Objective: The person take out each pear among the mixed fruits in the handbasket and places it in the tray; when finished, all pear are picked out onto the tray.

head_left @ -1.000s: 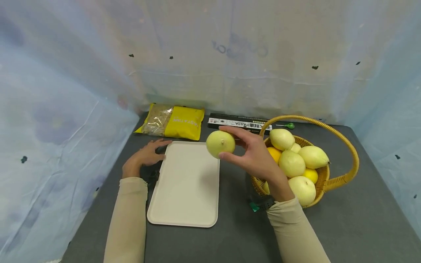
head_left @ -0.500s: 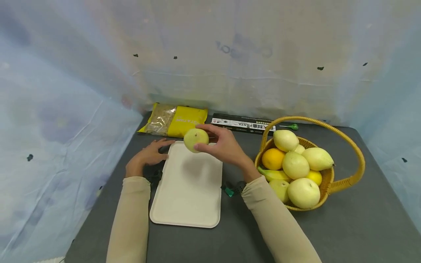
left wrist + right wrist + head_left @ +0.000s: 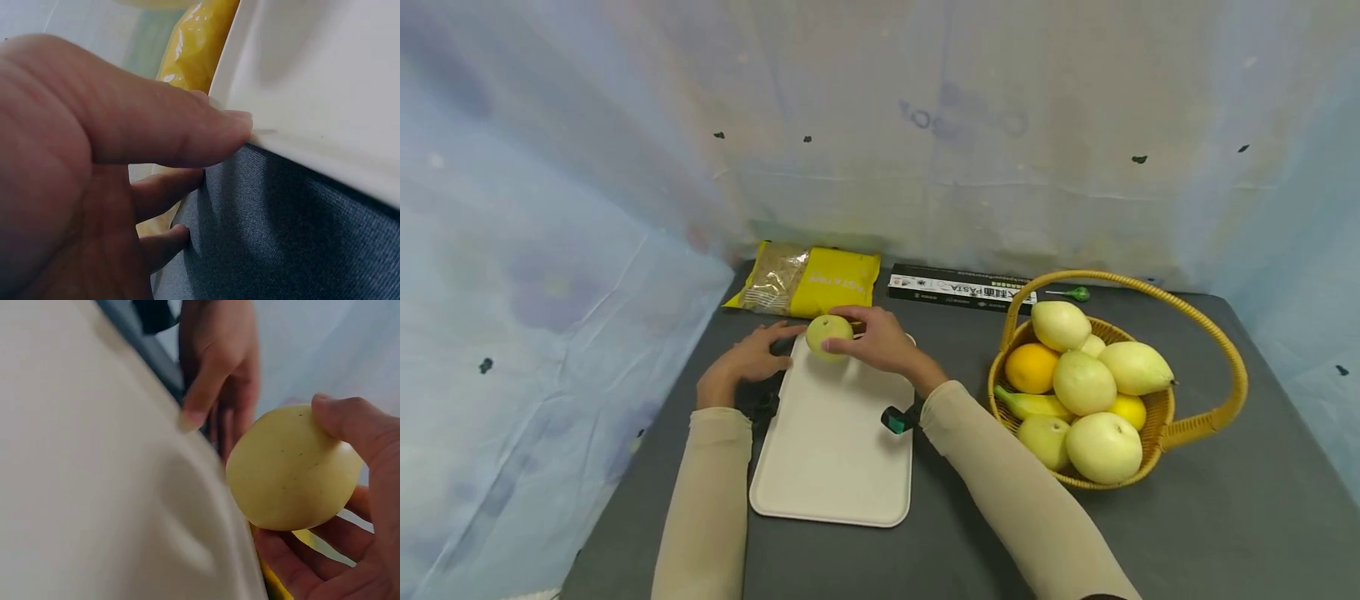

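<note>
A round pale yellow-green pear (image 3: 829, 337) is in my right hand (image 3: 880, 340), gripped between thumb and fingers, over the far left part of the white tray (image 3: 835, 454). In the right wrist view the pear (image 3: 292, 469) appears just above the tray's edge, its shadow on the tray surface. My left hand (image 3: 752, 357) rests at the tray's upper left edge. Its thumb (image 3: 187, 128) touches the rim, while the other fingers stretch out on the dark table beside the tray, as the left wrist view shows.
To the right stands a wicker basket (image 3: 1165, 429) with a tall handle, filled with several pears, an orange (image 3: 1032, 367) and a banana (image 3: 1033, 406). Along the back lie a yellow pasta bag (image 3: 835, 283), a black pasta box (image 3: 962, 287) and a small green-headed tool (image 3: 1078, 293).
My right hand has carried the pear leftward from beside the basket, then lowered it toward the tray's far left corner. My left hand stays at the tray's edge.
</note>
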Motion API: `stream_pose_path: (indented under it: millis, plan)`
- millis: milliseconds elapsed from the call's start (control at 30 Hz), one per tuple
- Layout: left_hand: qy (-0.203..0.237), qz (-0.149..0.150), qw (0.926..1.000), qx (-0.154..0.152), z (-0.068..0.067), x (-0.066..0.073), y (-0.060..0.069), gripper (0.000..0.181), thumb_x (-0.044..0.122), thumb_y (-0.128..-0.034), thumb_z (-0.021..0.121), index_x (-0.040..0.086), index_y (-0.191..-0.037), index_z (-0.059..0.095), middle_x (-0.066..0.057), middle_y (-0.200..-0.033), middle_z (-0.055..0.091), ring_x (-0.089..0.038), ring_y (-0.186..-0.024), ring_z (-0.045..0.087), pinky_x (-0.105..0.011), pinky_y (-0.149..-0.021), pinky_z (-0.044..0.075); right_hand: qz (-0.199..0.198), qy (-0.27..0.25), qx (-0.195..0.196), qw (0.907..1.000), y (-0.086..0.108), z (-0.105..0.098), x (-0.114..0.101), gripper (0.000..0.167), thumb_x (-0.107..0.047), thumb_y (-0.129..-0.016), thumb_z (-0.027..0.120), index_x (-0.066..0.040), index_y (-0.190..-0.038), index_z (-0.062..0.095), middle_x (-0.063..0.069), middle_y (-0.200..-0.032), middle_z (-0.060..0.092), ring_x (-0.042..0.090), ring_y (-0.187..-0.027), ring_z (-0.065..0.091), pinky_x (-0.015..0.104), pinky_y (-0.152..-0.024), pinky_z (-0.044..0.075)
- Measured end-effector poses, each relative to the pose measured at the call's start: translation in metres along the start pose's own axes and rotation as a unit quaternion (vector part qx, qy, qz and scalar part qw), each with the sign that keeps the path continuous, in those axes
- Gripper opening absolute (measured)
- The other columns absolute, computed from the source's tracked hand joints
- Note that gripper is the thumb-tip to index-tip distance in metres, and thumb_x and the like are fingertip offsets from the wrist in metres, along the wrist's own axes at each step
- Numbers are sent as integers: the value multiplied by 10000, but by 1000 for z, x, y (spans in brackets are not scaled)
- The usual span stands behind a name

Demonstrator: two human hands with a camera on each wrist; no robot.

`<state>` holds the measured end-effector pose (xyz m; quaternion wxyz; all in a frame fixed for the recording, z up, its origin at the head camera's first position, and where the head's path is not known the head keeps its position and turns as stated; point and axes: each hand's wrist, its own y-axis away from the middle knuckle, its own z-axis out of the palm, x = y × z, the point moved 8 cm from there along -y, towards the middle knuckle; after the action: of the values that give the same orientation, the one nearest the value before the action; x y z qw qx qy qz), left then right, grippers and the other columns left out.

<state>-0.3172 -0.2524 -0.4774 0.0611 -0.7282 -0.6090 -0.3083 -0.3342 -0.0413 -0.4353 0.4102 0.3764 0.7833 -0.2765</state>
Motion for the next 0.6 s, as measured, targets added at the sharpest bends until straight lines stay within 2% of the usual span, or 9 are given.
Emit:
stream_pose_path:
  millis: [267,433,600]
  plan:
    - [6,-51,10000,-25,-1,0,1,676,243,-1096,625,202,-1727,385,-247,-1820,161,-628,-1642,29,-912,-1199,74,219,556,-151,9981,-11,14,17,667,-447,-980,829,-132,-1540,653,79,-1451,718,232,-1206,740,379,-1034,610]
    - [17,-92,10000,-21,-1,-1,0,685,228,-1091,626,195,-1729,380,-234,-1823,167,-612,-1651,37,-903,-1211,62,115,553,-114,9983,-17,21,19,680,-446,-993,816,-105,-1552,630,87,-1504,684,243,-1262,716,401,-1076,594]
    - [34,-78,10000,11,-2,0,1,704,221,-1077,640,148,-1725,377,-231,-1819,186,-597,-1655,63,-896,-1218,72,3,538,-5,9985,-22,28,20,667,-444,-1010,798,-125,-1566,615,63,-1493,683,218,-1225,691,388,-1033,586]
